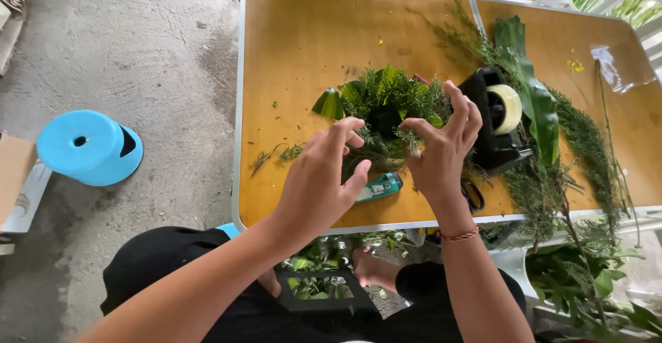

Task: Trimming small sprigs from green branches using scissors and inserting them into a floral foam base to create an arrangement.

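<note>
A round arrangement of green leaves and feathery sprigs sits on the orange-brown table. My left hand hovers at its near left side, fingers spread and curled, fingertips close to the greenery. At the right side my right hand pinches a small green sprig between thumb and forefinger, its other fingers raised. A red thread bracelet circles my right wrist. Below my hands a teal tool lies on the table, partly hidden by my left hand.
A black tape dispenser with a pale tape roll stands right of my right hand. Long leaves and fern-like branches trail across the table's right half. Black scissors lie near the front edge. A blue plastic stool lies on the concrete floor, left.
</note>
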